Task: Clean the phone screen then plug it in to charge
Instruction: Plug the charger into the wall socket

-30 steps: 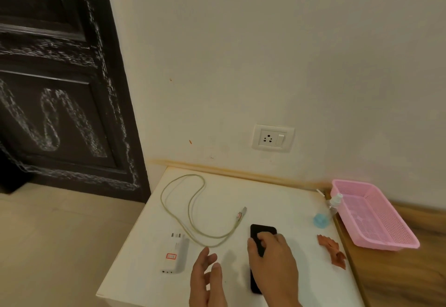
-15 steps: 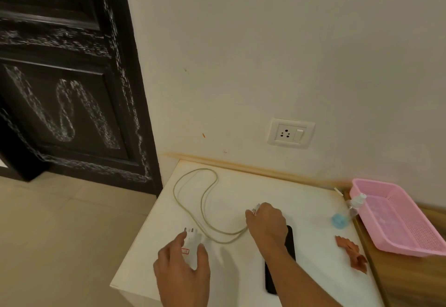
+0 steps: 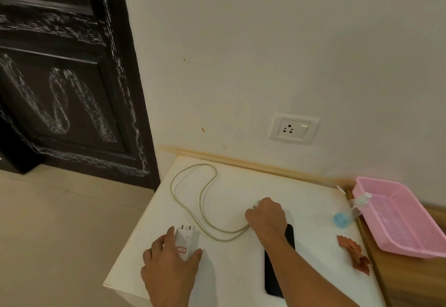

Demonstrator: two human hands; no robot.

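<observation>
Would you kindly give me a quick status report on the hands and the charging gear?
Left hand gripping charger adapter. Right hand closed on cable end. Phone flat on table, unplugged. Wall socket unobstructed.

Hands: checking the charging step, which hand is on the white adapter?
The left hand grips the adapter; the right hand holds the cable end instead.

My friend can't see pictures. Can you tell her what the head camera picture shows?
On a white table, the left hand grips a white charger adapter while the right hand pinches the cable end beside a black phone. A wall socket is above; a pink basket, spray bottle and brown cloth sit right.
</observation>
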